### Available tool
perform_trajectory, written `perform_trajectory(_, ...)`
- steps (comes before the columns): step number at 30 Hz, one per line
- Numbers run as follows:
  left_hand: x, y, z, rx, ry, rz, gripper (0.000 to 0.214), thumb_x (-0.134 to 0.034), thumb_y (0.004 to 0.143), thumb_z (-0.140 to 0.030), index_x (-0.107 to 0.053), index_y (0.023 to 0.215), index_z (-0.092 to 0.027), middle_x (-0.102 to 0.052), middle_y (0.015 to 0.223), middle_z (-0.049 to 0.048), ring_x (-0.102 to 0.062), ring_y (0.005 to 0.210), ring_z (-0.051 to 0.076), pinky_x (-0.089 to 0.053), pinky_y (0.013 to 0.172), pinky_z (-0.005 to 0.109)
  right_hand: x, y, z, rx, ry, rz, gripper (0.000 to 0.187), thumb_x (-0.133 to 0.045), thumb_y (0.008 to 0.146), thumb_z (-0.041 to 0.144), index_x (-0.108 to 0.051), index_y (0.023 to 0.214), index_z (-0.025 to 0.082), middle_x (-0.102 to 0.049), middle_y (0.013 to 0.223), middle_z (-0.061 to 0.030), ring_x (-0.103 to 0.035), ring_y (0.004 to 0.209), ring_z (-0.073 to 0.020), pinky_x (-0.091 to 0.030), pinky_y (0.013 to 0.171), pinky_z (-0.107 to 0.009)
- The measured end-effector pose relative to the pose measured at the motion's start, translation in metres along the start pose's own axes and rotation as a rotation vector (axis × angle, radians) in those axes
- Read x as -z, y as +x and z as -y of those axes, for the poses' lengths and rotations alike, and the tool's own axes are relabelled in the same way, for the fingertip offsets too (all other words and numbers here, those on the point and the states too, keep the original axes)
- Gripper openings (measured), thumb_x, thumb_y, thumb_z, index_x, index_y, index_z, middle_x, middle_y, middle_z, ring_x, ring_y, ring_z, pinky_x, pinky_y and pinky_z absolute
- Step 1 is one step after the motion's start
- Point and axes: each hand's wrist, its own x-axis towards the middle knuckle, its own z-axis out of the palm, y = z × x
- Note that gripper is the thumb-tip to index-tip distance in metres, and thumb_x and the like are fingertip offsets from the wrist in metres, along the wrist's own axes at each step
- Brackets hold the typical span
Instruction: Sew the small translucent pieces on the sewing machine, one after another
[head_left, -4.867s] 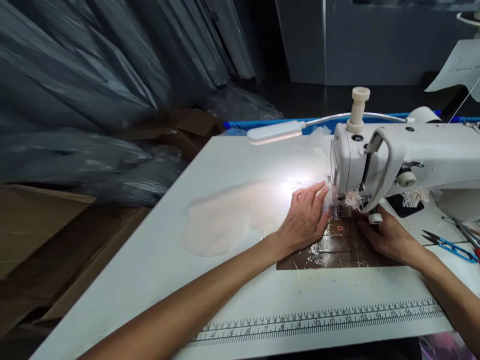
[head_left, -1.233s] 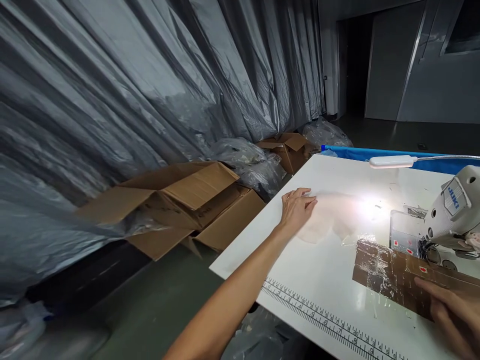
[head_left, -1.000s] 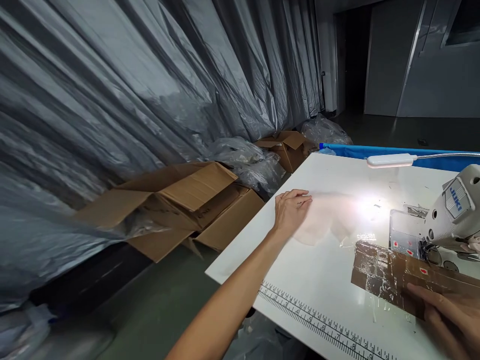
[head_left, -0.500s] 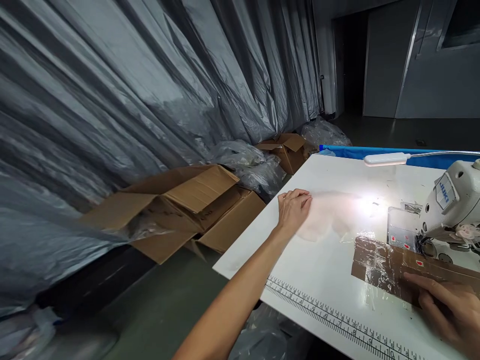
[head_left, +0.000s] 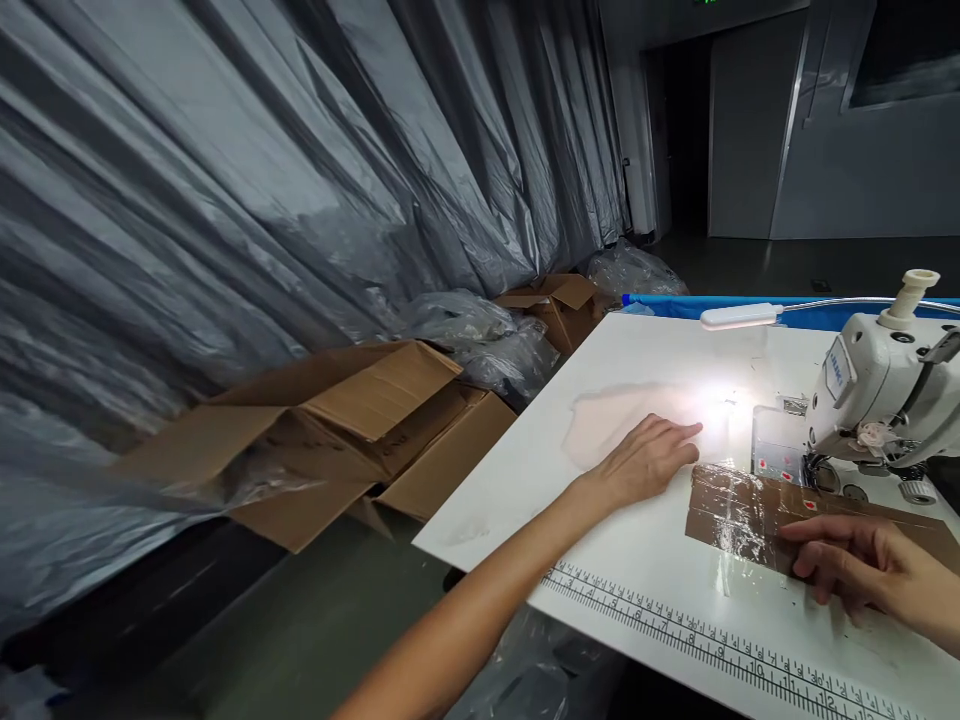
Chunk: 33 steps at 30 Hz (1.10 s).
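Note:
A pale, thin piece of fabric (head_left: 600, 425) lies flat on the white sewing table (head_left: 517, 490), partly washed out by bright light. My left hand (head_left: 652, 458) rests over the fabric's near right part, fingers stretched towards the lit spot. Beside it, a brown cardboard strip (head_left: 701, 505) covered with clear tape extends to the right. My right hand (head_left: 862, 565) is over the strip, loosely bent with fingers apart and nothing seen in them. The white sewing machine (head_left: 862, 385) stands beyond the right hand, its needle area hard to make out.
A lamp (head_left: 741, 317) on a bendable neck hangs over the table. A printed ruler (head_left: 679, 635) runs along the near edge. Open cardboard boxes (head_left: 382, 390) and plastic bags (head_left: 469, 330) stand left of the table, before a silver curtain (head_left: 337, 180).
My left hand has moved right, from the fabric's left end to near the lit area. My right hand's fingers have bent more over the strip. The whole view has shifted slightly.

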Motion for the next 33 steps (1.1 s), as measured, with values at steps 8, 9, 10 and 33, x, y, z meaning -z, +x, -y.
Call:
perform_trajectory(8,0.01,-0.013,-0.022,-0.037,-0.095,-0.163,0.016,-0.053,0.096,-0.02,-0.069,0.093,-0.018,-0.051,0.145,0.0141,-0.052,0.131,0.028,-0.042,0.109,0.051,-0.011,0.037,0.024,-0.407,0.531,-0.043,0.057,-0.077,0.077,0.058,-0.067,0.103,0.008,-0.067,0.109,-0.0173,-0.068,0.096,-0.0184,-0.058,0.092,-0.028)
perform_trajectory(9,0.011,-0.013,-0.029,-0.1,-0.112,-0.216,0.016,-0.053,0.096,-0.02,-0.069,0.093,-0.018,-0.057,0.138,0.0135,-0.057,0.125,0.026,-0.045,0.105,0.047,-0.013,0.047,0.027,-0.427,0.605,-0.05,0.053,-0.076,0.08,0.054,-0.066,0.101,0.007,-0.067,0.108,-0.0179,-0.069,0.094,-0.0182,-0.058,0.091,-0.028)
perform_trajectory(10,0.012,-0.014,-0.035,-0.173,-0.135,-0.239,0.016,-0.054,0.097,-0.022,-0.069,0.093,-0.018,-0.063,0.13,0.0121,-0.061,0.117,0.023,-0.049,0.1,0.043,-0.017,0.056,0.03,-0.429,0.673,-0.028,0.046,-0.072,0.085,0.05,-0.065,0.101,0.007,-0.068,0.106,-0.0179,-0.069,0.092,-0.0179,-0.059,0.089,-0.028)
perform_trajectory(33,0.04,0.011,0.0,0.267,-0.033,-0.309,0.035,-0.046,0.091,-0.03,-0.064,0.118,-0.015,-0.064,0.123,0.0131,-0.061,0.114,0.029,-0.048,0.101,0.051,0.015,-0.014,0.011,-0.492,0.396,0.182,0.045,-0.074,0.082,0.044,-0.055,0.108,0.013,-0.069,0.075,-0.0011,-0.068,0.062,-0.0102,-0.051,0.052,-0.017)
